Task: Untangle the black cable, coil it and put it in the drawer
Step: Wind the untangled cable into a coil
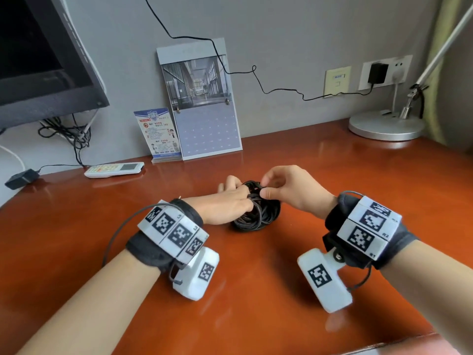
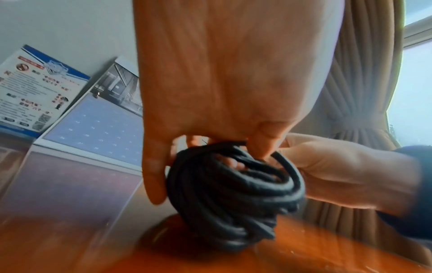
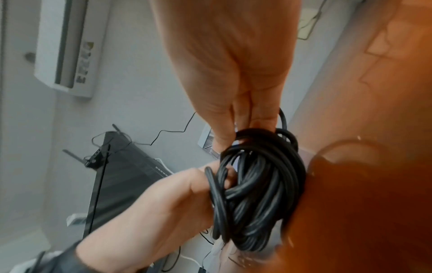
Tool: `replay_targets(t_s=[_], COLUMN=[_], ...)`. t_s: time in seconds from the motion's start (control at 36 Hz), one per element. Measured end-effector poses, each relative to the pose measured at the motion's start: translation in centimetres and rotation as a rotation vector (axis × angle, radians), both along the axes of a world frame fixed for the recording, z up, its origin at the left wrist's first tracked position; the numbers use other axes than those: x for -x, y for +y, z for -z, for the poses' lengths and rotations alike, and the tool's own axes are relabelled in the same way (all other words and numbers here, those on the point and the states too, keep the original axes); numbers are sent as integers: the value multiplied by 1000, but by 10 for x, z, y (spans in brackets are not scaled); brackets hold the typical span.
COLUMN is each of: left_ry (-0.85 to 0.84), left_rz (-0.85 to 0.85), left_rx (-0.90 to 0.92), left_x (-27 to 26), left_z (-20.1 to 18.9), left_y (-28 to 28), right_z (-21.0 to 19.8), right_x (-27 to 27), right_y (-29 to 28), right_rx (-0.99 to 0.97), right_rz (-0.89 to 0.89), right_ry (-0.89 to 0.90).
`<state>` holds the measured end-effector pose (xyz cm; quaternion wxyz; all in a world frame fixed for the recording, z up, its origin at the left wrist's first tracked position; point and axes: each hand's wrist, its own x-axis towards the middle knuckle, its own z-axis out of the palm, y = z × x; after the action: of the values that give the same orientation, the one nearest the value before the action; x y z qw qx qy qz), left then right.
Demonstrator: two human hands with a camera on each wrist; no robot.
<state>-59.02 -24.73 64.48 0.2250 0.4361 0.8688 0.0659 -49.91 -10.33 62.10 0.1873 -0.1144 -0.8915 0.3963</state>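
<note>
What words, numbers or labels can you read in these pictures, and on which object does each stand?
None reads clearly.
Blue-and-white leaflet: print too small.
Wall calendar: date numbers blurred.
Remote control: button labels illegible.
Wrist marker blocks: coded patterns; small edge characters unreadable.

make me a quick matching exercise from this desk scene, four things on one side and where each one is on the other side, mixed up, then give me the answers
Things:
1. black cable
2. remote control
3. lamp base
4. calendar

Places:
A. leaning on the wall
B. far right of the desk
C. between both hands, mid-desk
D. left of the desk, lying flat

Pairs: 1-C, 2-D, 3-B, 4-A
</note>
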Motion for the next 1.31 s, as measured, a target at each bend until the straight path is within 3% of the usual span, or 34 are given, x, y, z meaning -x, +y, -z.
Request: replay_targets(t_s=[0.14,0.28,0.39,0.47,0.56,0.64,0.72,0.83,0.97,1.22,1.31], left_ry=[19,231,269,80,-147,-203,-159,-164,-161,-68,-74], left_rz=[-162,-25,29,12,-84,-170,-172,-166,-167,-96,-57], left_rx=[-13,106,112,45,-159,-287,-330,-458,-541,-482,-510], left_x=[4,-6,-7,-1,4,6,10,12,12,16,14], left_z=[1,-10,-7,-5,0,8,16,19,19,20,17], left_y=[6,18,23,18,15,17,17,15,18,23,18], right_z=[5,1,5,11,13,14,11,4,-2,4,5], right_x=[-3,-6,-6,-9,-9,-5,-1,7,18,29,34], right_y=[-4,11,15,12,9,2,-5,-13,-13,-11,-12], right_rx=[164,242,322,487,550,358,114,-66,-134,-95,-173], right_rz=[-114,-155,-98,-94,-83,20,119,169,176,346,356], right_ry=[113,41,20,33,26,53,70,50,-56,-49,-108])
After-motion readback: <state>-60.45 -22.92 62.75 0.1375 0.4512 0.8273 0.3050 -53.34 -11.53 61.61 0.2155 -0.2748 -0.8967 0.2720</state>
